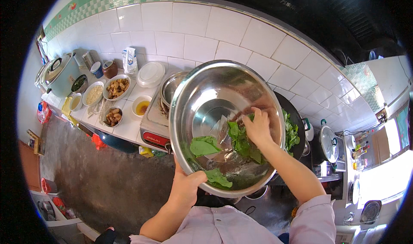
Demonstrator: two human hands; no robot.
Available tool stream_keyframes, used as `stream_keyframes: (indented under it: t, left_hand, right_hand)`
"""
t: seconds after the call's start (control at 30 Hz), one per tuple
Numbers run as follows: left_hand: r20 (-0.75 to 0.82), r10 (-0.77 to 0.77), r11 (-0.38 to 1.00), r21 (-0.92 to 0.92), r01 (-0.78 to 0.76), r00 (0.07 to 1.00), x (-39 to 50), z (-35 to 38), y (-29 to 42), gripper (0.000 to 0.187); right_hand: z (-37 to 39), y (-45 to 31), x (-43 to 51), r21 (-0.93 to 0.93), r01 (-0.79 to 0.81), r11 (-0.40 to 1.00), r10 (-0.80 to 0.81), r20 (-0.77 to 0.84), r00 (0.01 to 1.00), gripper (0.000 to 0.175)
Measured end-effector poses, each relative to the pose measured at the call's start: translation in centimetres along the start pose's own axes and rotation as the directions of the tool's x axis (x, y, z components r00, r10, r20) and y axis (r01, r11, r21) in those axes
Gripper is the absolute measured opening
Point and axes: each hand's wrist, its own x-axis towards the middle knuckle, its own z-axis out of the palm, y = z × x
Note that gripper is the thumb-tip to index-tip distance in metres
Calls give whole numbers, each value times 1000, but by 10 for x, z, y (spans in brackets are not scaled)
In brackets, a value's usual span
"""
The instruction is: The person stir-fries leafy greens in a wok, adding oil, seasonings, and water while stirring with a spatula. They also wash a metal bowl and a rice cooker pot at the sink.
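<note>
My left hand (pixel 188 182) grips the near left rim of a large stainless steel bowl (pixel 209 98), which is tilted in front of me. Inside it, my right hand (pixel 258 124) has its fingers on a clump of green leaves (pixel 238 136). Separate leaves (pixel 205 146) lie on the bowl's inner wall, and more leaves (pixel 217 178) are near its lower rim. Behind the bowl's right side, a dark wok (pixel 290 105) holds leafy greens (pixel 291 132); the bowl hides part of the wok.
A gas stove (pixel 155 124) with a metal pot (pixel 171 87) stands left of the bowl. Several filled bowls, including one of brown food pieces (pixel 118 88), line the tiled counter (pixel 125 129). A rice cooker (pixel 61 76) is at far left, a lidded pot (pixel 328 144) at right, and a range hood (pixel 306 15) above.
</note>
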Motion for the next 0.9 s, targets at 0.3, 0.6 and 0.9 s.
stream_keyframes:
  t: [0.3,0.6,0.9]
  left_hand:
    - [26,-27,999,34,26,999,8,-3,0,79]
    - [-37,-98,995,5,98,995,3,-5,10,76]
    - [-71,-46,999,12,47,996,5,3,5,75]
  right_hand:
    - [17,-52,-85,388,475,790,-591,272,760,34]
    - [-43,-1,-8,-190,633,751,-570,299,765,34]
    - [-37,1,-43,-32,299,954,-192,699,688,48]
